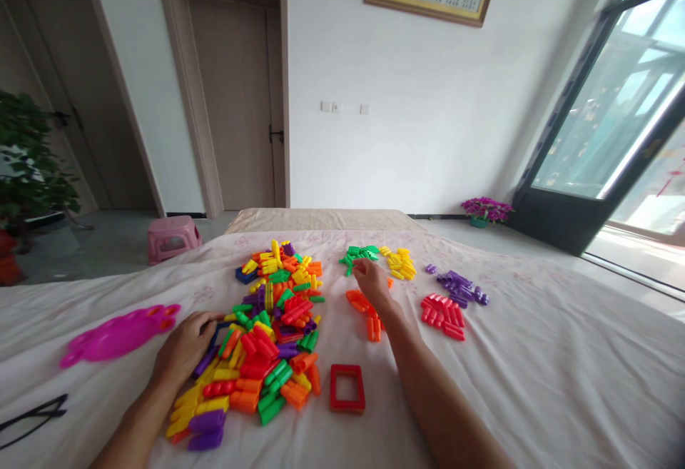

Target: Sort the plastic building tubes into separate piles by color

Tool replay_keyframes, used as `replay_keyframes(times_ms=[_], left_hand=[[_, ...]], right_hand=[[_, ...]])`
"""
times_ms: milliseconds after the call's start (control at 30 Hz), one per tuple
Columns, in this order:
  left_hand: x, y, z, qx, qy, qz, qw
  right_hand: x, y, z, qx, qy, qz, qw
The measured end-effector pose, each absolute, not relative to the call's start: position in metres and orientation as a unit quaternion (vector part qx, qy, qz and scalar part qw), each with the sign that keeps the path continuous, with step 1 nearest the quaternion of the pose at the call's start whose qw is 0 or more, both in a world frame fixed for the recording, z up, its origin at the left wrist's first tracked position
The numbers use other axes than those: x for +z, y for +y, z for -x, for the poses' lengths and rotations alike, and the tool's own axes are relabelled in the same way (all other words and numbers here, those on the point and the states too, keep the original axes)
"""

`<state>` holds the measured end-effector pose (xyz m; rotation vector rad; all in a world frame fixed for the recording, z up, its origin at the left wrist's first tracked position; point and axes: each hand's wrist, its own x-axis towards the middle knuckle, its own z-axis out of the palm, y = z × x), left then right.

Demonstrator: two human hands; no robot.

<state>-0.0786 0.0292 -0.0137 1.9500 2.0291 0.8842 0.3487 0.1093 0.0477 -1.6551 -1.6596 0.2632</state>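
A large mixed pile of coloured plastic pieces [257,355] lies left of centre on the cloth. My left hand [186,344] is at the pile's left edge, fingers curled beside a dark blue frame piece [220,335]; what they hold, if anything, is hidden. My right hand [369,278] reaches forward, fingers pinched at the near edge of a green group [362,253]; whatever is between them is too small to make out. Orange pieces [361,303] lie beneath and left of the right wrist. To the right are yellow [401,263], purple [460,288] and red pieces [444,315].
A red square frame [347,407] lies near the front. At the left are a magenta tray [118,337] and black glasses [37,415]. Beyond the cloth-covered table [535,383] stand a pink stool [174,238], a plant [32,162] and purple flowers [486,209].
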Motion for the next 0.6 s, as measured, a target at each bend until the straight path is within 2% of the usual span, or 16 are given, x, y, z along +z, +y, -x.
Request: replay_keyframes(times_ms=[167, 400, 500, 600], left_hand=[[-0.014, 0.030, 0.078, 0.297, 0.686, -0.657, 0.095], [-0.016, 0.031, 0.080, 0.306, 0.680, -0.660, 0.094], [-0.015, 0.030, 0.080, 0.311, 0.680, -0.657, 0.094], [-0.014, 0.029, 0.078, 0.312, 0.683, -0.653, 0.100]], right_hand=[[0.049, 0.091, -0.314, 0.122, -0.760, 0.577, 0.272], [0.037, 0.075, -0.281, 0.025, -0.808, 0.574, 0.129], [0.040, 0.073, -0.281, 0.022, -0.809, 0.577, 0.110], [0.052, 0.073, -0.288, 0.036, -0.788, 0.598, 0.141]])
